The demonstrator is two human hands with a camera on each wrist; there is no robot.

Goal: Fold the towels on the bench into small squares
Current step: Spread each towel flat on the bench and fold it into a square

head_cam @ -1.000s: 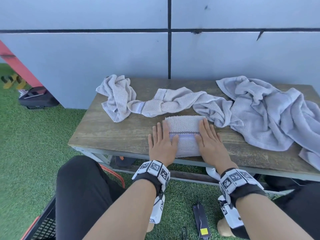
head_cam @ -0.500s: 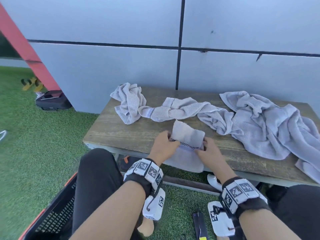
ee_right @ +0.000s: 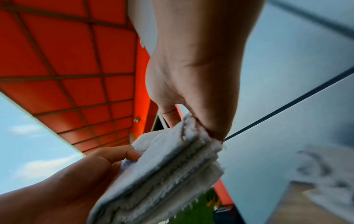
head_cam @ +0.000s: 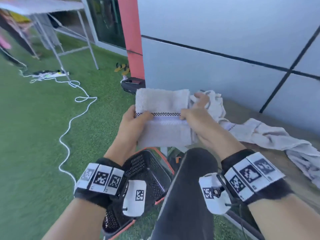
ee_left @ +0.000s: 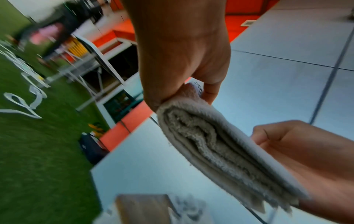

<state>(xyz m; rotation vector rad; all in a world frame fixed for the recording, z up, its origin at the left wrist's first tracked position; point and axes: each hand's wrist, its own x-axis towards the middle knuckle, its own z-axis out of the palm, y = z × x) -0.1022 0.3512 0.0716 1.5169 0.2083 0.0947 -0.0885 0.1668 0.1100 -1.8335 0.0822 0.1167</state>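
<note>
Both hands' fingers (head_cam: 199, 97) mostly sat tucked behind the folded towel (head_cam: 162, 122). The bench (head_cam: 259, 118) ran off frame right, and the wrist views were pretty smeared.

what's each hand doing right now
Left hand: closed, pinching the folded towel at its left edge.
Right hand: closed, gripping the same towel at its right edge.

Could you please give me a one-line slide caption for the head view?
Both hands, left and right, hold a folded towel above a black crate, with unfolded towels on the bench.
</note>
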